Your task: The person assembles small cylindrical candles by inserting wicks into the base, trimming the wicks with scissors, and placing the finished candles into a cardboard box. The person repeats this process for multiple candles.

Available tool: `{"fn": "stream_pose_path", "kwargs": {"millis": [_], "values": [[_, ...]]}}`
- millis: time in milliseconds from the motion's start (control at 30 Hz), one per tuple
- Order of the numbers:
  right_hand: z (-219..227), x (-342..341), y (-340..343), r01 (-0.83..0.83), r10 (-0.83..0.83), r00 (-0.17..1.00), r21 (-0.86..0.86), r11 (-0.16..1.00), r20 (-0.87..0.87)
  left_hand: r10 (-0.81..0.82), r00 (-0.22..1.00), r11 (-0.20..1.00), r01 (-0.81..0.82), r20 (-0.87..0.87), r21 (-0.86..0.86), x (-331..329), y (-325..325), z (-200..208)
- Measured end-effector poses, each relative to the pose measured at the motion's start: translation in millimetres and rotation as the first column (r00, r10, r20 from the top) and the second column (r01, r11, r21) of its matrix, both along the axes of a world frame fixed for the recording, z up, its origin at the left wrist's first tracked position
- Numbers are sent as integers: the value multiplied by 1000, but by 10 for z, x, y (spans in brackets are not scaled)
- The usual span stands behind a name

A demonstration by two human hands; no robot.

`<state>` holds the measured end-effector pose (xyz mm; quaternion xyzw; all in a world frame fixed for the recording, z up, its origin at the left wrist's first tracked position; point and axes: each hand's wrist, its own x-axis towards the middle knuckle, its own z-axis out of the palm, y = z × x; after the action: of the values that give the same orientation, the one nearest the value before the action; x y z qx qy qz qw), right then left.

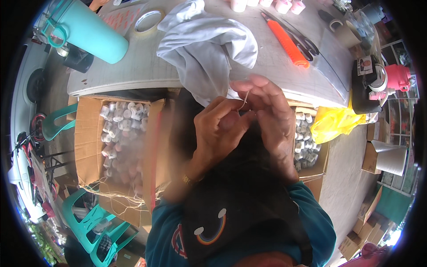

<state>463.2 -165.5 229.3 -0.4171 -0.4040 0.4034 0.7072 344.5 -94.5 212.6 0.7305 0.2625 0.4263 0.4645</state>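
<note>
In front of my chest, above the table's near edge, my two hands are close together. My left hand (218, 129) is closed, its thumb and fingers curled in around a thin pale string (245, 101). Beside it, my right hand (273, 113) has its fingers stretched and slightly cupped, curving over the string. Whether the string touches the right fingers, and whether anything else sits inside the left hand, is hidden. A crumpled light grey cloth (204, 44) lies just beyond the hands and hangs over the table edge.
Cardboard boxes of small white cylinders flank me, left (89, 138) and right (316, 171); strings (118, 196) trail over the left one. On the table (147, 73) are a turquoise tumbler (91, 33), tape roll (149, 21), orange-handled cutter (287, 42) and scissors (307, 44). A yellow bag (338, 124) hangs right.
</note>
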Motion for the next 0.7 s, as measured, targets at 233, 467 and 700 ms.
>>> {"fn": "stream_pose_path", "kwargs": {"millis": [233, 467, 700], "values": [[-17, -7, 35, 222, -225, 795, 75, 972, 563, -25, 999, 999, 26, 48, -19, -79, 53, 34], [-18, 68, -10, 210, -193, 688, 63, 976, 700, -221, 975, 973, 220, -13, -71, -231, 154, 96], [-48, 98, -46, 104, -98, 850, 17, 994, 518, -431, 895, 779, 432, 113, -454, -316, 236, 141]]}}
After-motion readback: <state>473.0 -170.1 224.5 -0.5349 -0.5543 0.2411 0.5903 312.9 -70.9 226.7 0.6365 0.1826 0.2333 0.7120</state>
